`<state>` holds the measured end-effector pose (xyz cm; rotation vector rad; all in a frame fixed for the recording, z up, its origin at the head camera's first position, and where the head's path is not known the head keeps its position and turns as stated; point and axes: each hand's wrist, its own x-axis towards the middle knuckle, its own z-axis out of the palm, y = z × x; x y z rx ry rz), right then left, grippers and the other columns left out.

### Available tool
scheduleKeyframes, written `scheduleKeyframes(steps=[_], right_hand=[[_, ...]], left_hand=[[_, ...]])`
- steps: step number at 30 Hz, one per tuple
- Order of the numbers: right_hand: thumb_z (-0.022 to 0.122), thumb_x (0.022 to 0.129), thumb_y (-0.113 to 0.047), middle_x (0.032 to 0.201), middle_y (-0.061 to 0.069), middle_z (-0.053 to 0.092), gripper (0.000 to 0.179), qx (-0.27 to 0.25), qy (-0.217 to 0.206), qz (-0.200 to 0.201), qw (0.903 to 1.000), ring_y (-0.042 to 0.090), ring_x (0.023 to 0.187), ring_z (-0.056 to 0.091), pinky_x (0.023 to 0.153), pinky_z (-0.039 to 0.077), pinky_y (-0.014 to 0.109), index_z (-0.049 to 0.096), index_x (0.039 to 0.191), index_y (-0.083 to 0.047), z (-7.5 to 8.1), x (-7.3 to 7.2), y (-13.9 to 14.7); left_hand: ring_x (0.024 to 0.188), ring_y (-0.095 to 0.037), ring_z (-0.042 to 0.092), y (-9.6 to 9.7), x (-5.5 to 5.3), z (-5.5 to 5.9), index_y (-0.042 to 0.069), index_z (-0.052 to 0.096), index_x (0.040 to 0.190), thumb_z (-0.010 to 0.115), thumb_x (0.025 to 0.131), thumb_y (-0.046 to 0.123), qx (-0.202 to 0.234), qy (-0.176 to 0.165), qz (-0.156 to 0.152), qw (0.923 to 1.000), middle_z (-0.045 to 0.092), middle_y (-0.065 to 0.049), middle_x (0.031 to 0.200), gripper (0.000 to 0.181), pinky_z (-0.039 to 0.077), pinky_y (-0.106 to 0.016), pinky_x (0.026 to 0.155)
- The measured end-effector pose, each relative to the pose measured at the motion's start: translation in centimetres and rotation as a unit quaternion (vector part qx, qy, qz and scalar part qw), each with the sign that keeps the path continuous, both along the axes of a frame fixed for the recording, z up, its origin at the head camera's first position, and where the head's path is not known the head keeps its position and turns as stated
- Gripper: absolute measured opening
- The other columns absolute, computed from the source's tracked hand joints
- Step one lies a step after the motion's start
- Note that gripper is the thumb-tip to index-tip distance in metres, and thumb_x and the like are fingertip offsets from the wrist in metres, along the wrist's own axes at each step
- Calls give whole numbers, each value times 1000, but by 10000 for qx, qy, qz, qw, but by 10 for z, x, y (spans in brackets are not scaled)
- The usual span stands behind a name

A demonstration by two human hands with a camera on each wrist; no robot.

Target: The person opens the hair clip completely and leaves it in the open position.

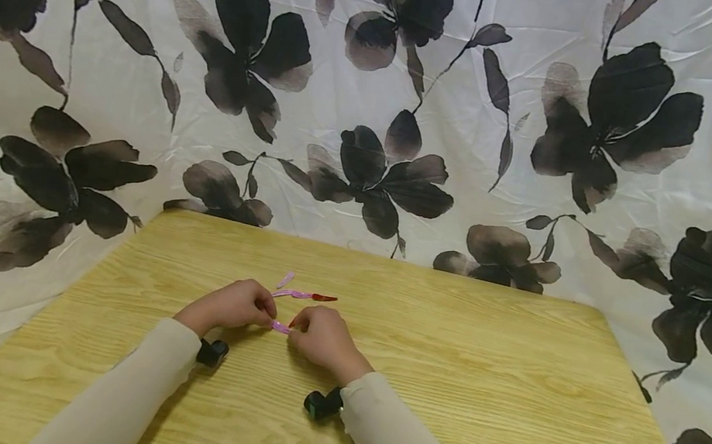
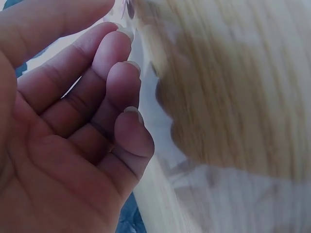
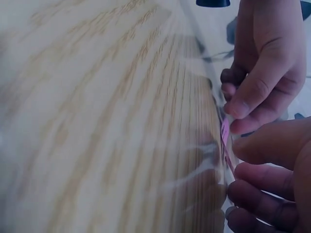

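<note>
A small pink strip (image 1: 280, 327) is stretched between both hands just above or on the table. My left hand (image 1: 241, 304) pinches its left end at the fingertips. In the left wrist view the left hand's (image 2: 73, 102) other fingers are curled, with a bit of pink at the top edge. My right hand (image 1: 324, 338) pinches the right end, where a red tip shows. The right wrist view has the pink strip (image 3: 225, 132) between the thumbs of both hands. Behind the hands lies a pink and red strip (image 1: 304, 295), with a short pink piece (image 1: 286, 279) beyond it.
The wood-grain table (image 1: 477, 384) has a glossy surface that reflects light near its front. A white cloth (image 1: 481, 149) with dark flowers hangs behind it and at the sides. Black wrist cameras (image 1: 322, 403) sit under both wrists.
</note>
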<state>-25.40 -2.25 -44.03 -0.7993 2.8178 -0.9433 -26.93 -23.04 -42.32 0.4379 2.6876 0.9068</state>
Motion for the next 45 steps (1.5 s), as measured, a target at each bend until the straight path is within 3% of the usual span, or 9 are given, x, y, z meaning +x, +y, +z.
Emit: scheduleKeyframes(steps=[12,23,32,45], right_hand=[[69,88,-22,78,-5,70,13,332,74,-299,9990,6,64,55,60,44,21,76,81,-14,3,2,-5],[68,86,-14,86,-3,73,9,290,190,-235,9991,6,69,58,63,46,20,77,84,-13,3,1,-6],[68,87,-14,80,-3,71,10,218,71,-186,9996,5,60,52,58,43,19,75,81,-13,2,1,-5],[66,87,-15,82,-5,71,14,6,-36,-153,9999,5,60,50,58,41,19,75,76,-14,0,-2,1]], left_hand=[[61,-13,50,6,-5,-5,11,71,82,72,86,15,-176,-68,84,9998,64,0,76,6,43,-27,58],[58,-13,48,7,-2,-5,11,70,80,72,86,16,-160,-79,140,9997,62,1,71,8,42,-28,56],[52,-12,44,3,2,-3,11,70,79,68,90,16,46,-120,85,9999,59,-2,66,13,39,-27,51],[53,-12,44,4,7,-2,8,70,83,64,93,16,309,-246,261,9989,57,-3,66,14,39,-27,51]])
